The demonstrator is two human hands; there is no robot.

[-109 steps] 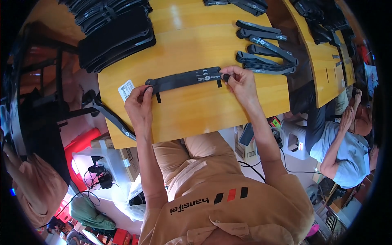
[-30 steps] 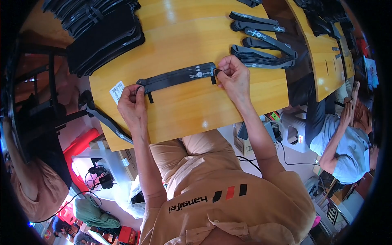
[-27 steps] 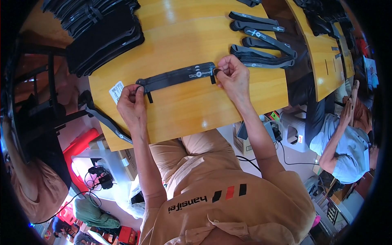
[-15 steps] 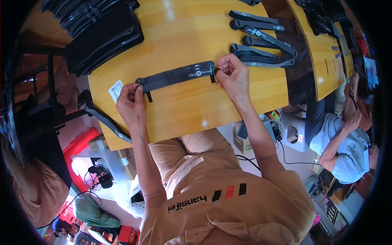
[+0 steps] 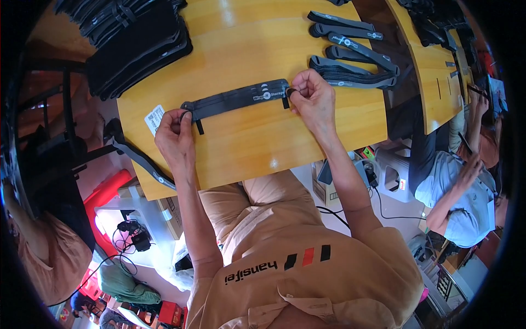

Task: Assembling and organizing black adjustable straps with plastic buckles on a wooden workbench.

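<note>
Head view: our left hand point(image 5: 176, 140) and right hand point(image 5: 314, 103), apart, pinch a black strap point(image 5: 233, 102) at its ends over the table point(image 5: 241, 156).

Bare forearms point(image 5: 199, 219) reaching forward, left hand point(image 5: 178, 137) in a pinch, right hand point(image 5: 314, 101) slightly farther forward, likewise pinched.

The left hand point(image 5: 176, 138) and right hand point(image 5: 313, 103) pinch opposite ends of a dark strap point(image 5: 235, 100) over the yellow bench point(image 5: 246, 148), folded straps point(image 5: 350, 74) beyond.
</note>
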